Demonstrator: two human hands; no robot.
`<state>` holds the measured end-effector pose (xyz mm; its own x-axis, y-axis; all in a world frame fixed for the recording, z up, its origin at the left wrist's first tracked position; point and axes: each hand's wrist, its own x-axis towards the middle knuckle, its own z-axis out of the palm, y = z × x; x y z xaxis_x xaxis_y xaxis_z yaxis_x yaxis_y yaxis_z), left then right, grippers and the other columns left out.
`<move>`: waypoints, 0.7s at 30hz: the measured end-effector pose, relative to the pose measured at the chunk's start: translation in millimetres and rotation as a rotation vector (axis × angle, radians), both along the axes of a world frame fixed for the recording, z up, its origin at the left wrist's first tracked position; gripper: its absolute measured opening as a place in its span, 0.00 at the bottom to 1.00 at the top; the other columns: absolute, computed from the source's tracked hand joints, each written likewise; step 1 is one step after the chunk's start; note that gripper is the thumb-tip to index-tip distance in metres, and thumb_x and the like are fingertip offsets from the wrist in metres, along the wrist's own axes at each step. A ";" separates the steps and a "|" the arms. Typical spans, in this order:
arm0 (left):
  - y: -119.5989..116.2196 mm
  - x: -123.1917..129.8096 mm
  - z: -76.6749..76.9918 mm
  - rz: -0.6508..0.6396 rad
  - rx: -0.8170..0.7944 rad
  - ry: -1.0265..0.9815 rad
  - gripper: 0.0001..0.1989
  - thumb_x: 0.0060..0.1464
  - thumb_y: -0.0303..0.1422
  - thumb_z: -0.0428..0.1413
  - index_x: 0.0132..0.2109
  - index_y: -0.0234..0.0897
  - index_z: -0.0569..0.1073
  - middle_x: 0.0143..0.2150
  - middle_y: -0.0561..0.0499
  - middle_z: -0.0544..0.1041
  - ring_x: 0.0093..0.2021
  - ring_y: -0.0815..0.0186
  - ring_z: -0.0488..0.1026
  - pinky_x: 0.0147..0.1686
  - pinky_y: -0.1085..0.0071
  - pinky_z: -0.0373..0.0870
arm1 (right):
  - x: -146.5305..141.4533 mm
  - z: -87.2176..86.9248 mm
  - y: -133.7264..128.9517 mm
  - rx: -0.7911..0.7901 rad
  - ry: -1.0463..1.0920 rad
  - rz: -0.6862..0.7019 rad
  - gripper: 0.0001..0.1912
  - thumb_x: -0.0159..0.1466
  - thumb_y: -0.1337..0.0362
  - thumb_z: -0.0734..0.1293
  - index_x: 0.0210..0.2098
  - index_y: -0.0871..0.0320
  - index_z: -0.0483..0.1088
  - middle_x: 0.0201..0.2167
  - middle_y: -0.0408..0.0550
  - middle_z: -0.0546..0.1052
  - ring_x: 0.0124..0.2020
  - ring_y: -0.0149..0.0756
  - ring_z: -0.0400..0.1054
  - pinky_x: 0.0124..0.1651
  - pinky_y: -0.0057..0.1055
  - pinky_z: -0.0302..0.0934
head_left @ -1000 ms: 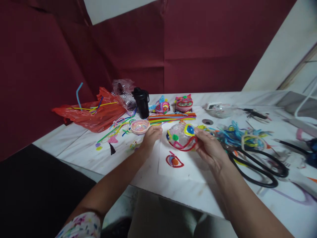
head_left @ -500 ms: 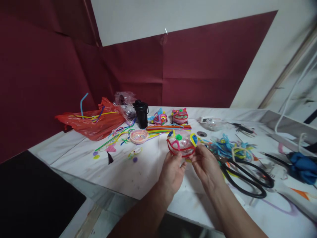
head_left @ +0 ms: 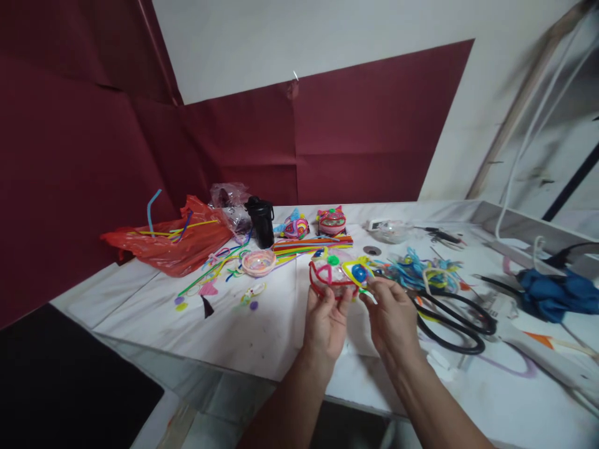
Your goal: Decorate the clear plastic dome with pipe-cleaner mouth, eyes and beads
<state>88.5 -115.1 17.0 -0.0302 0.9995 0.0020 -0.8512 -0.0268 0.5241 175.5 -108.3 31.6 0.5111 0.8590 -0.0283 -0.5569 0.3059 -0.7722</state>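
A clear, rounded craft piece [head_left: 334, 274] trimmed with red, pink, green and yellow pipe cleaner is held above the white table. My left hand [head_left: 326, 321] grips its lower front edge, with the thumb on the red rim. At its right side, beside a yellow-edged part with a blue centre [head_left: 359, 272], my right hand [head_left: 389, 310] has thumb and fingers pinched together at the edge. What exactly lies between those right fingertips is too small to tell. Two similar decorated pieces, one pink and blue [head_left: 295, 225], one red and green [head_left: 332, 221], stand behind.
Black-handled scissors [head_left: 456, 321] and tangled blue pipe cleaners [head_left: 412, 271] lie at the right, near a glue gun [head_left: 538, 355]. Pipe cleaner bundles [head_left: 313, 244], a pink coiled bowl [head_left: 258, 263], a black cup [head_left: 262, 222] and a red bag [head_left: 173, 243] are further left.
The craft piece has turned, so its blue and yellow side part faces the camera more. My right hand has moved from below its rim to a pinch at its right side. The view has shifted.
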 end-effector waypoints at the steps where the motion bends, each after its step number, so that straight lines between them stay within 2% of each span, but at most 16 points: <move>1: -0.8 0.3 -0.6 0.001 0.025 0.015 0.17 0.44 0.31 0.66 0.43 0.49 0.74 0.48 0.55 0.77 0.50 0.66 0.74 0.51 0.70 0.71 | 0.8 0.2 -0.4 0.000 -0.016 -0.026 0.09 0.43 0.66 0.75 0.22 0.57 0.71 0.23 0.38 0.72 0.26 0.28 0.65 0.27 0.24 0.62; 6: -4.6 2.1 -2.6 -0.009 0.094 0.068 0.19 0.46 0.35 0.65 0.46 0.50 0.73 0.53 0.52 0.75 0.53 0.62 0.73 0.51 0.66 0.70 | 5.5 0.3 -3.2 0.005 -0.100 -0.089 0.09 0.45 0.68 0.75 0.25 0.57 0.72 0.18 0.37 0.71 0.20 0.27 0.61 0.25 0.26 0.56; 12: -4.5 9.5 0.5 0.096 0.106 0.196 0.26 0.41 0.37 0.66 0.50 0.52 0.70 0.54 0.48 0.74 0.56 0.57 0.71 0.52 0.62 0.68 | 2.2 -0.7 -5.2 0.037 -0.151 -0.054 0.16 0.45 0.59 0.78 0.26 0.57 0.70 0.16 0.39 0.73 0.18 0.29 0.63 0.24 0.28 0.58; 16: -4.6 11.4 2.1 0.120 0.053 0.253 0.29 0.40 0.39 0.66 0.51 0.53 0.67 0.54 0.49 0.74 0.53 0.59 0.73 0.43 0.67 0.68 | -0.9 -1.0 -6.6 0.065 -0.188 -0.042 0.18 0.45 0.57 0.79 0.26 0.57 0.69 0.16 0.40 0.73 0.17 0.29 0.63 0.23 0.27 0.57; 21: -5.5 10.1 2.4 0.143 0.021 0.244 0.31 0.39 0.40 0.67 0.51 0.55 0.65 0.51 0.51 0.75 0.43 0.65 0.75 0.33 0.72 0.64 | -0.6 -3.5 -7.5 0.107 -0.253 -0.042 0.17 0.46 0.55 0.78 0.26 0.57 0.69 0.17 0.39 0.72 0.18 0.29 0.63 0.23 0.27 0.58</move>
<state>98.7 -120.6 19.4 -0.1667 0.9849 0.0472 -0.6868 -0.1503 0.7112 174.9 -115.8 28.0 0.5253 0.8284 0.1946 -0.3360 0.4120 -0.8469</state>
